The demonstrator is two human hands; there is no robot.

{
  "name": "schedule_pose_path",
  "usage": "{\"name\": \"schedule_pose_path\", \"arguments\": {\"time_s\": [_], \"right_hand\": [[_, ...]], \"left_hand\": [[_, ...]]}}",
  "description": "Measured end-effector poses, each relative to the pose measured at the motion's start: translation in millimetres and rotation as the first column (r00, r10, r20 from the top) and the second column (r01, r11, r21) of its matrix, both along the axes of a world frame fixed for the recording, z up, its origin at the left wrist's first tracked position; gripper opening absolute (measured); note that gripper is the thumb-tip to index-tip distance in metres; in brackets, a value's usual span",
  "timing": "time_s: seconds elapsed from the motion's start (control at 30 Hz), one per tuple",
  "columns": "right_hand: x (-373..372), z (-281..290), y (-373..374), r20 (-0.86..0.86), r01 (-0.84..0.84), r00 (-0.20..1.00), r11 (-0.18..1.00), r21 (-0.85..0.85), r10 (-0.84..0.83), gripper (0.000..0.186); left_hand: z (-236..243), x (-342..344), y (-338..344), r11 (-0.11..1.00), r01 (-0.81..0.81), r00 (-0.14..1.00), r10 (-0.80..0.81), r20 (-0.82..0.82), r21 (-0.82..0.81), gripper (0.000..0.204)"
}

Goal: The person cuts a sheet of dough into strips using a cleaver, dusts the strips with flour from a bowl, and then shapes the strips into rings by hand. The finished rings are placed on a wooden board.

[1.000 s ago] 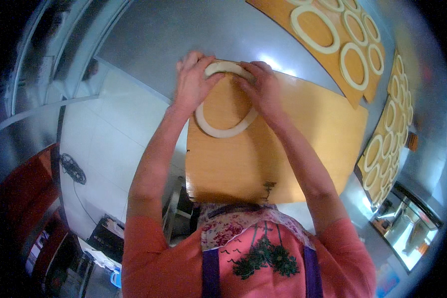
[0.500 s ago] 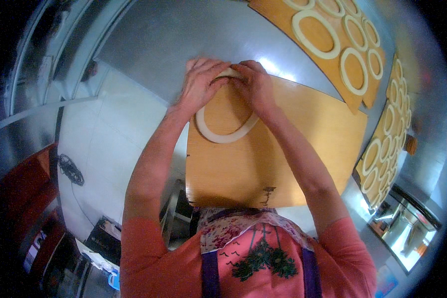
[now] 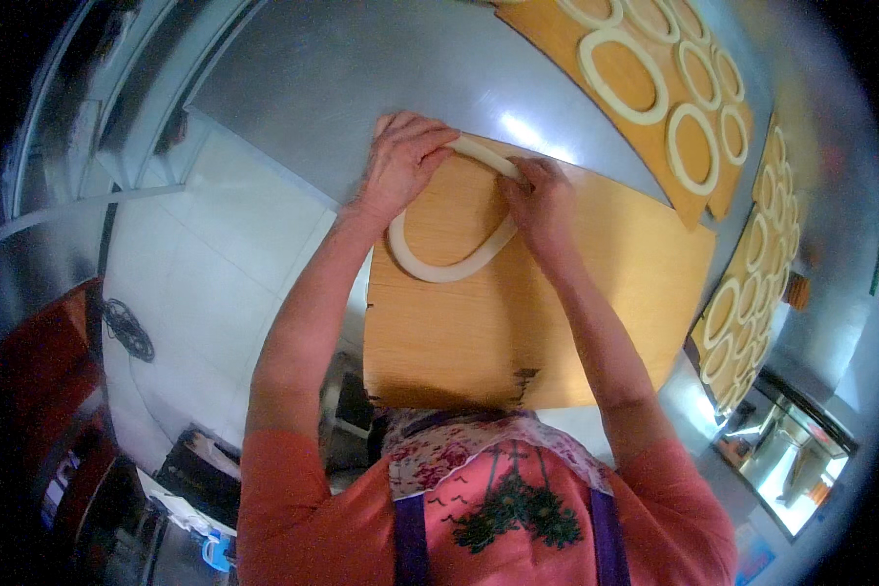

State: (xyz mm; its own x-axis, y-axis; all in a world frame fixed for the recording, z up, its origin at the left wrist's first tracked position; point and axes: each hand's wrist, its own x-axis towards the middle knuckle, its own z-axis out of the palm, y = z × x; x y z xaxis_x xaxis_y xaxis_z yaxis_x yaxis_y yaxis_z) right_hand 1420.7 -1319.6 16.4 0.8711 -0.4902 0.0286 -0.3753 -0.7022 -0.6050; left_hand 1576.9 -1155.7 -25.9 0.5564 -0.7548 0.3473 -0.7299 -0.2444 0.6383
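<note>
A pale dough ring lies on a wooden board near the board's far left corner. My left hand is closed on the ring's far left side, fingers bent over it. My right hand grips its far right side between thumb and fingers. Between the two hands the far stretch of the ring shows bare; parts of its sides are hidden beneath my hands. The near curve rests on the wood, untouched.
Farther right, another wooden board holds several dough rings. Beyond it stands a further board covered with more rings. A metal table stretches behind my board. A coiled dark cable lies on the pale floor at left.
My right hand has slid right and nearer along the ring, away from my left hand, baring the ring's far stretch. My left hand stays at nearly the same place.
</note>
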Motion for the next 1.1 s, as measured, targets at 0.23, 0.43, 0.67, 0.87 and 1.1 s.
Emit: {"name": "schedule_pose_path", "arguments": {"time_s": [0.23,0.43,0.67,0.87,1.1], "right_hand": [[40,-1,12,0.078,-0.138,0.987,0.988,-0.067,0.143,0.03],[50,-6,16,0.084,-0.131,0.988,0.991,0.026,0.129,0.031],[59,-6,15,0.17,-0.232,0.96,0.972,0.045,0.221,0.029],[66,-17,14,0.201,-0.24,0.957,0.96,0.144,0.209,0.029],[75,-15,11,0.114,-0.315,0.947,0.939,0.136,0.301,0.025]], "left_hand": [[25,-19,8,0.968,-0.243,0.965,0.248,-0.086,0.067,0.05],[8,-20,18,0.964,-0.262,0.959,0.265,-0.099,0.043,0.046],[10,-15,8,0.952,-0.306,0.946,0.306,-0.104,0.018,0.029],[14,-14,8,0.963,-0.268,0.959,0.264,-0.101,-0.025,0.019],[4,-9,9,0.967,-0.241,0.946,0.217,-0.243,-0.076,0.022]]}}
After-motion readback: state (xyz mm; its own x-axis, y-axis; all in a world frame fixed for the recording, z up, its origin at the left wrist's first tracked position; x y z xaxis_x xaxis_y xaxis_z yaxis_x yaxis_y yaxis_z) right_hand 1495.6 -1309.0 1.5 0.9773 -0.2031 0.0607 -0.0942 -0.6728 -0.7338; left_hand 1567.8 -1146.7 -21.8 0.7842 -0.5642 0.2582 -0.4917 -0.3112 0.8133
